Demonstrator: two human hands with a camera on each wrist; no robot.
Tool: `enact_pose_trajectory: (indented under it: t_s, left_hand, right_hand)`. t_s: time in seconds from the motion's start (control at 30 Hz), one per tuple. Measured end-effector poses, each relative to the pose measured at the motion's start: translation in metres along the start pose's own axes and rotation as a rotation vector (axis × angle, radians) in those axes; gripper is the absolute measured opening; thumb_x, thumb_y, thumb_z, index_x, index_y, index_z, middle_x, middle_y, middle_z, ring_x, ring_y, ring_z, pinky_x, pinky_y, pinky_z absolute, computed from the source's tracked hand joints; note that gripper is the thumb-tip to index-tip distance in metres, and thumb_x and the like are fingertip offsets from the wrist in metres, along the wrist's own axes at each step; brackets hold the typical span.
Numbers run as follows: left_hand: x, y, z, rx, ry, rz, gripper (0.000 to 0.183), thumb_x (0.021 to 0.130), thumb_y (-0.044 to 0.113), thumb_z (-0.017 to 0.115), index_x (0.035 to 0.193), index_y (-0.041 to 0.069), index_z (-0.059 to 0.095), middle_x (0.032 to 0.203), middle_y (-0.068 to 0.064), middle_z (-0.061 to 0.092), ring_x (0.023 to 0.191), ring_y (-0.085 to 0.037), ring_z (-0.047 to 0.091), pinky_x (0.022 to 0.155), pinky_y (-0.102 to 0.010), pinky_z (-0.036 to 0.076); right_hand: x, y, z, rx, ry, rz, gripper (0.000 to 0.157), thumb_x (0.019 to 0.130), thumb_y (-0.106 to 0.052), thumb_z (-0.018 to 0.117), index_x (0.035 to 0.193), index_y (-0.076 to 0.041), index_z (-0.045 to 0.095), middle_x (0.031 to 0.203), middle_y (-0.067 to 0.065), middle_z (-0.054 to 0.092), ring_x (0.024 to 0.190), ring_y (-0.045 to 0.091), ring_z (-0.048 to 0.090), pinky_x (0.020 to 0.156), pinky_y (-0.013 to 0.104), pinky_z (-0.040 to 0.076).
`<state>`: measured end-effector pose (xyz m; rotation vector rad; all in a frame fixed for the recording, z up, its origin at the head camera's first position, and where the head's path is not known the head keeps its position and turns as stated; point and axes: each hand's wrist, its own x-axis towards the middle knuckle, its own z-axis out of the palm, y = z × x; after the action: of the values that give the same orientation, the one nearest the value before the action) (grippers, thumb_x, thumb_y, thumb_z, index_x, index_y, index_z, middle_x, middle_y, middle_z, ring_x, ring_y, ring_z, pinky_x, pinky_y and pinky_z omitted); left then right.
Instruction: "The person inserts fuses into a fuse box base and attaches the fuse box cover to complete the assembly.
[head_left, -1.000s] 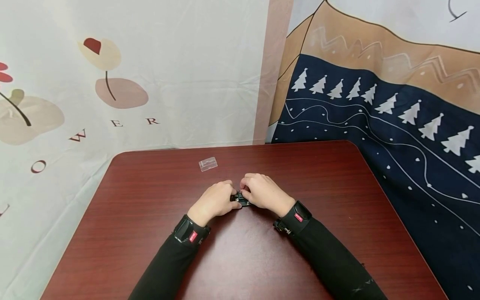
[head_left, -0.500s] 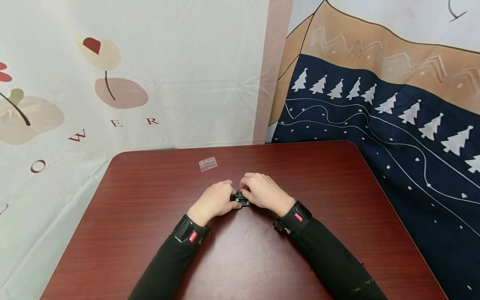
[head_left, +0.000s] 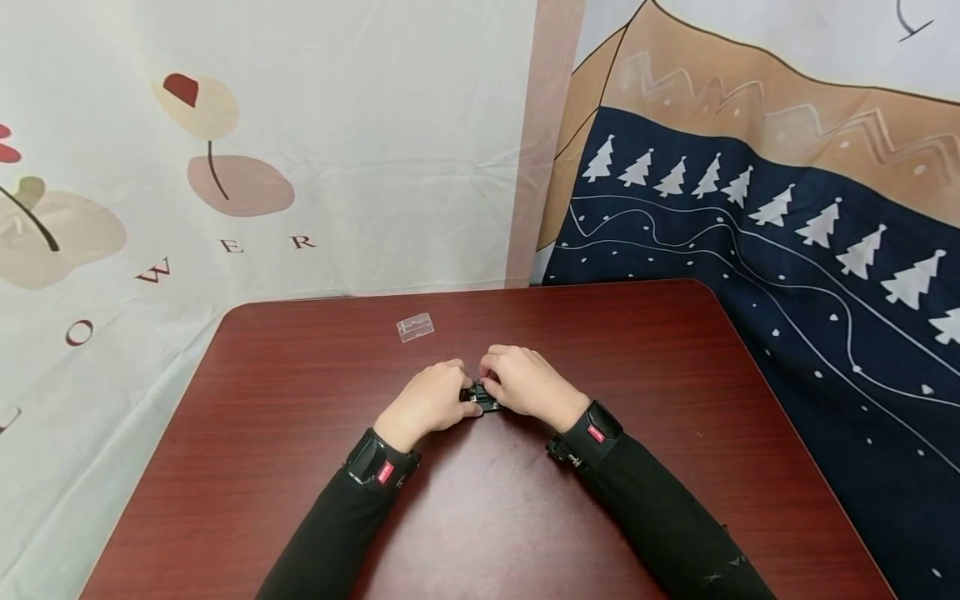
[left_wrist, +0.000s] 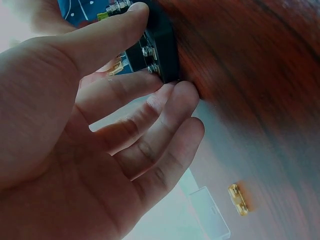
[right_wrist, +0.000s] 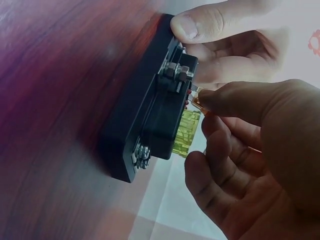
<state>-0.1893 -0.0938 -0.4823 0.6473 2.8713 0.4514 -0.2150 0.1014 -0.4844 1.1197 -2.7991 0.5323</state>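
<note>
Stretched the left arm (head_left: 330, 525) and the right arm (head_left: 660, 500) forward, both black-sleeved, slanted inward toward each other. Held the left wrist (head_left: 381, 458) and the right wrist (head_left: 588, 432) well apart, with the left hand (head_left: 426, 402) and the right hand (head_left: 531, 382) close together between them, backs up. Gripped between left thumb (left_wrist: 107, 39) and left forefinger (left_wrist: 117, 93), with the thumb almost straight; bent the other left fingers (left_wrist: 162, 175) gently alongside. Pinched between right thumb (right_wrist: 242, 102) and a partly hidden finger; curled the remaining right fingers (right_wrist: 205, 175) loosely inward.
</note>
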Motion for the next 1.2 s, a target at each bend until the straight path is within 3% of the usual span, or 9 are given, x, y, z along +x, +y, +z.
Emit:
enact_pose_trajectory:
  t_s: [0.37,0.77,1.2]
  left_hand:
    - [-0.0008,0.0002,-0.0003,-0.003,0.01,0.002,0.024,0.085,0.039,0.085,0.076,0.021,0.073,0.092,0.001,0.057,0.075,-0.021,0.058,0.073,-0.042,0.053]
    - [-0.0002,-0.0002,0.0007,-0.002,0.005,-0.003,0.022,0.085,0.04,0.085,0.079,0.022,0.076,0.095,0.002,0.058,0.08,-0.021,0.06,0.077,-0.044,0.055]
    - [-0.0011,-0.0004,0.0002,-0.009,0.003,0.001,0.022,0.086,0.038,0.084,0.077,0.022,0.074,0.096,0.001,0.059,0.078,-0.021,0.059,0.075,-0.043,0.054]
  right_hand:
    - [-0.0004,0.0002,0.002,-0.022,-0.002,-0.018,0.006,0.096,-0.017,0.073,0.099,-0.014,0.077,0.094,-0.001,0.067,0.075,0.013,0.064,0.065,0.032,0.055]
    - [-0.0007,-0.0013,0.0033,-0.037,0.015,-0.038,0.009,0.094,-0.014,0.072,0.091,-0.016,0.08,0.08,-0.005,0.056,0.064,0.013,0.055,0.058,0.035,0.05]
    - [0.0011,0.0002,0.0027,0.008,0.002,-0.018,0.009,0.094,-0.014,0.073,0.093,-0.017,0.081,0.082,-0.005,0.061,0.068,0.011,0.057,0.06,0.032,0.051]
